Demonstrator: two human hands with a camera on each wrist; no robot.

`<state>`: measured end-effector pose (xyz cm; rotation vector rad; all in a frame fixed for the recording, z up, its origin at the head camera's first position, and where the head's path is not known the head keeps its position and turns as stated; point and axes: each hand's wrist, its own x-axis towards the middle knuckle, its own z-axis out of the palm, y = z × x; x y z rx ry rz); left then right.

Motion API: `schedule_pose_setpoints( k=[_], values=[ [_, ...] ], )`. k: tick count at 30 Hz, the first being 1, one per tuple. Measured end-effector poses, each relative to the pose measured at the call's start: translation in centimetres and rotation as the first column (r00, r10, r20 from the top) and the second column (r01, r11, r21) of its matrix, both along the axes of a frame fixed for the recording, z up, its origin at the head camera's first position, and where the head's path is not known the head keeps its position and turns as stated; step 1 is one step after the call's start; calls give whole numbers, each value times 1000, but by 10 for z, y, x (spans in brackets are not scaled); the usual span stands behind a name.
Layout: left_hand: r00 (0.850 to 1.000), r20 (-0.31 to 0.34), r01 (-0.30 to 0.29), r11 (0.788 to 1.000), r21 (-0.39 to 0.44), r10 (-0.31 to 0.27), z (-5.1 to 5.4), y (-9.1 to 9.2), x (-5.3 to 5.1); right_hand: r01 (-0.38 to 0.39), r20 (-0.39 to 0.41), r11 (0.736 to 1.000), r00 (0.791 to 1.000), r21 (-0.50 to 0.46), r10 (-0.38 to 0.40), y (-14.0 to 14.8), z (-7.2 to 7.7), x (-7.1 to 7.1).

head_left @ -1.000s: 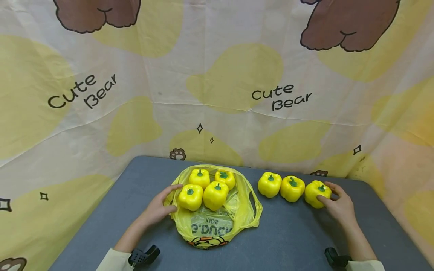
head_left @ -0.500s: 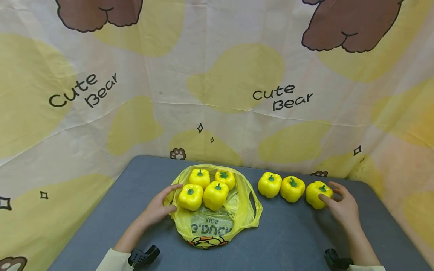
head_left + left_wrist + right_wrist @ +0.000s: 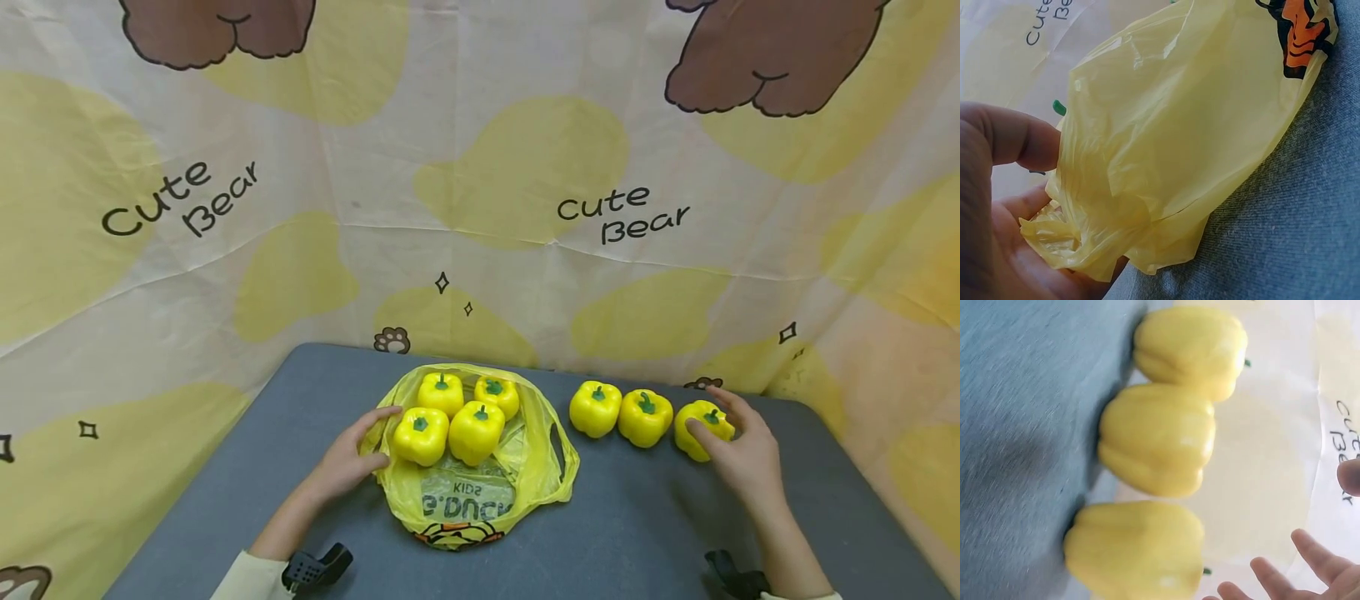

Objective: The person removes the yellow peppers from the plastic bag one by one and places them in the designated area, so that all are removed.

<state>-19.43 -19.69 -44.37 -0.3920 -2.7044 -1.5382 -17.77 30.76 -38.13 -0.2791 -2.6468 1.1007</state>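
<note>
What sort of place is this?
Probably a makeshift tabletop recording setup indoors: a printed "Cute Bear" cloth forms the backdrop to a plain gray table, and a black device sits at each wrist.

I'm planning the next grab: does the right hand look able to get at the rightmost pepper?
Likely yes: the right hand hovers by the rightmost pepper, with nothing visible between them.
</note>
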Motion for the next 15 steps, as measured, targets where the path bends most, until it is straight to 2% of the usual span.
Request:
schedule_pose_setpoints(
  k=[7,15],
  values=[
    [1000,-30,8,1000,19,-8,-2,0,-1,-33,-11,995,999,-97,32,-17,4,-2],
    [999,-49,3,1000,1,-3,0,-2,-1,-120,-98,987,989,-110,109,-38,8,-3]
  ],
)
